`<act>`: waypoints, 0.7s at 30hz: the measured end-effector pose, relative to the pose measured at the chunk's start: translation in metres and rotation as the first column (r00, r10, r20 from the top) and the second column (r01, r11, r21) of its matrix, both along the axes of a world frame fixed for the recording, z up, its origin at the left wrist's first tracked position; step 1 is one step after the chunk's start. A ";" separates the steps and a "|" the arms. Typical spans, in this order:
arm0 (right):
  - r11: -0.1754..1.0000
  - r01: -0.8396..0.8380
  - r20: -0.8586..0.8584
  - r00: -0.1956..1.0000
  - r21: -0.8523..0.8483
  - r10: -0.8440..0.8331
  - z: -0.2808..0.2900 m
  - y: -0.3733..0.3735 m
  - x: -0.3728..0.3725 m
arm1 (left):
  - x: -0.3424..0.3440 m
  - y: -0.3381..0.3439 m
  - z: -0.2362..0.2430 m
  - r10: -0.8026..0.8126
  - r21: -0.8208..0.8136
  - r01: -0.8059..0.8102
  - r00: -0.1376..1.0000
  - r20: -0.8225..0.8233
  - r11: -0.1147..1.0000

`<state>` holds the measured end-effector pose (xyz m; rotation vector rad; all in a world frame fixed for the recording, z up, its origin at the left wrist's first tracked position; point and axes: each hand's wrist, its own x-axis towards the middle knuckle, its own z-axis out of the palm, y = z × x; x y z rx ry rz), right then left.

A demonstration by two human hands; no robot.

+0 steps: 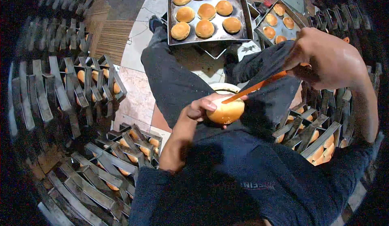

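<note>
My left hand (198, 109) is closed around a round golden bun (227, 113) above my lap, thumb on its side. My right hand (320, 62), raised at the right, grips a long orange tool (263, 83). The tool slants down to the bun's pale upper part, where its end touches; whether it is inside the bun is hard to tell. Just behind the bun, between my thighs, is a pale round container (221, 86), mostly hidden by the bun and my hands.
Before me sits a metal tray (210, 40) of several buns. A smaller tray (291, 19) of buns and a red-capped bottle (269, 1) lie at back right. Stacked metal racks or pans (56, 90) with buns surround me on both sides, close to my arms.
</note>
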<state>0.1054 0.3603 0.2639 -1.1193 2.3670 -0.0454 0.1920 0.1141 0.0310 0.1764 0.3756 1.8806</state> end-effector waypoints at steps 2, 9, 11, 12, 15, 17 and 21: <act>1.000 0.027 0.020 0.999 -0.007 -0.027 -0.004 0.005 0.001 | -0.008 0.000 0.004 0.037 -0.080 -0.064 0.951 -0.307 0.995; 0.995 0.021 0.130 0.991 -0.101 -0.008 0.007 0.010 -0.006 | -0.011 -0.003 0.008 -0.005 -0.232 -0.098 0.913 -0.407 0.968; 0.997 0.003 0.144 0.990 -0.072 0.008 0.008 0.009 -0.004 | -0.011 0.005 0.011 0.005 -0.201 -0.075 0.945 -0.326 0.977; 1.000 -0.005 0.136 0.991 0.000 0.005 0.004 0.000 -0.004 | -0.012 0.006 0.012 -0.001 -0.203 -0.069 0.945 -0.328 0.977; 1.000 -0.004 0.116 0.993 0.028 0.001 0.008 -0.004 -0.002 | -0.013 0.001 0.018 -0.099 -0.199 0.015 0.903 -0.418 0.980; 0.995 -0.063 0.048 0.997 -0.078 0.067 0.016 0.002 -0.004 | -0.015 -0.001 0.018 -0.047 -0.148 -0.011 0.923 -0.383 0.989; 0.991 -0.045 0.000 0.999 -0.128 0.046 0.010 -0.005 -0.002 | -0.017 0.001 0.006 0.010 -0.138 -0.074 0.908 -0.420 0.988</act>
